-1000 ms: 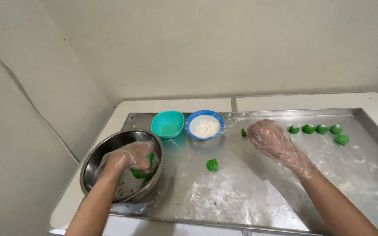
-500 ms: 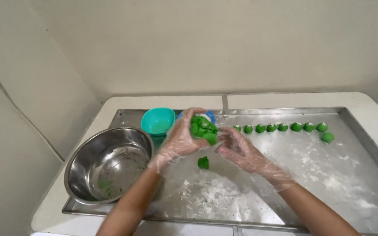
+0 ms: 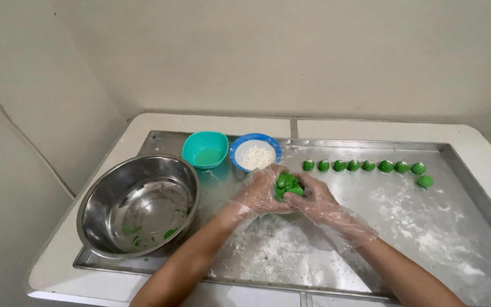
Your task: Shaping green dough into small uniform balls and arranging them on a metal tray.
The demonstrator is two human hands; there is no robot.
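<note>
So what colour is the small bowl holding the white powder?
Blue rim and outside, seen in the head view: the small bowl sits beside a teal bowl on the metal tray.

Tray layout, seen from above.
On the left, a large bowl; behind it to the right, two small bowls side by side; further right, a row of dough balls; at centre, both hands around a dough lump.

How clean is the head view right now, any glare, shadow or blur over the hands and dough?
Head view: even, soft light; bright reflections inside the steel bowl; faint sheen on the tray; both gloved hands and the green dough sharp enough, soft shadow beneath them.
</note>
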